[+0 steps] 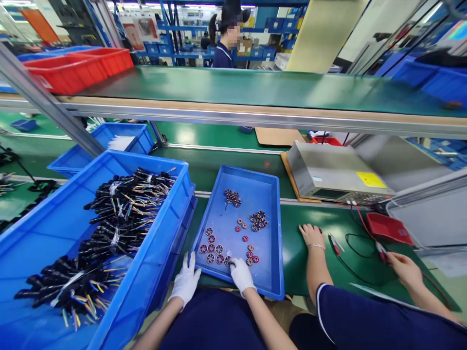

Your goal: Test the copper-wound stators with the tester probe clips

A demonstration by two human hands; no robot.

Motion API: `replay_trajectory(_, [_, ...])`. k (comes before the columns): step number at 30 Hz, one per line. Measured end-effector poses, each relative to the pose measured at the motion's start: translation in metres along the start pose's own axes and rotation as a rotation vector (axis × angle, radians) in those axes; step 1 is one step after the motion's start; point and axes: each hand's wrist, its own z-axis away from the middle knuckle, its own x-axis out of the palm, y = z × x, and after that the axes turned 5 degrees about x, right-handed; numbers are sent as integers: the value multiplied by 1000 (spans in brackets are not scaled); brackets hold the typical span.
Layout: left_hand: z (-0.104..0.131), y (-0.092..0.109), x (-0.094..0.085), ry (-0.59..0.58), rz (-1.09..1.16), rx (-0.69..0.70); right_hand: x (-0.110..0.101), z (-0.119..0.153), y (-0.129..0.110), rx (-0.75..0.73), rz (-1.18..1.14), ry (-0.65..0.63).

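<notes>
Both my hands wear white gloves. My left hand [187, 282] rests on the near left edge of a shallow blue tray [270, 233], fingers gripping its rim. My right hand [240, 273] lies inside the tray near the front, its fingertips touching a small round wound coil [228, 261]. Several such coils [213, 248] with red and copper windings lie in a loose group by that hand. More coils sit in clusters further back [258, 221] and at the far end [232, 197].
A big blue bin [32, 233] of black parts with coloured wires stands at my left. A co-worker at my right has a hand [312, 235] on the green mat and another [403, 268] near a red probe. A grey test instrument [335, 175] sits behind.
</notes>
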Motion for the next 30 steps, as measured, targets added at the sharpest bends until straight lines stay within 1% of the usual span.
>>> replay_trajectory(2, [0, 1, 0, -3, -21, 2, -20, -13, 20, 19, -7, 40])
replay_trajectory(4, [0, 1, -2, -15, -28, -2, -24, -15, 38, 32, -30, 80])
replay_trajectory(6, [1, 2, -3, -36, -23, -12, -13, -8, 53, 48, -71, 114])
replay_trajectory(8, [1, 2, -5, -48, -17, -15, 10, 3, 58, 66, -102, 130])
replay_trajectory(9, [2, 2, -5, -48, -15, -14, 26, 9, 54, 71, -107, 127])
replay_trajectory(11, [2, 1, -5, -44, -13, -9, 66, 19, 32, 65, -111, 106])
replay_trajectory(13, [2, 0, -4, -43, -13, 0, 112, 27, -6, 43, -115, 70])
replay_trajectory(15, [1, -2, -2, -40, -24, 7, 154, 33, -46, 89, -87, 81])
replay_trajectory(17, [0, -4, -1, -31, -41, 12, 183, 35, -73, 101, -46, 31])
replay_trajectory(18, [-1, -5, 0, -28, -51, 12, 191, 34, -80, 102, -26, 7])
replay_trajectory(20, [-1, -6, 0, -28, -72, 8, 195, 32, -83, 94, -1, -19])
replay_trajectory(22, [-1, -6, 0, -26, -90, 3, 191, 30, -77, 68, -1, -27])
replay_trajectory(25, [0, -5, 0, -8, -118, 6, 184, 37, -72, -18, -35, -90])
replay_trajectory(27, [0, -5, 1, 8, -139, 12, 181, 47, -77, -75, -51, -120])
replay_trajectory(30, [0, -6, 3, 25, -159, 20, 178, 65, -96, -117, -6, -132])
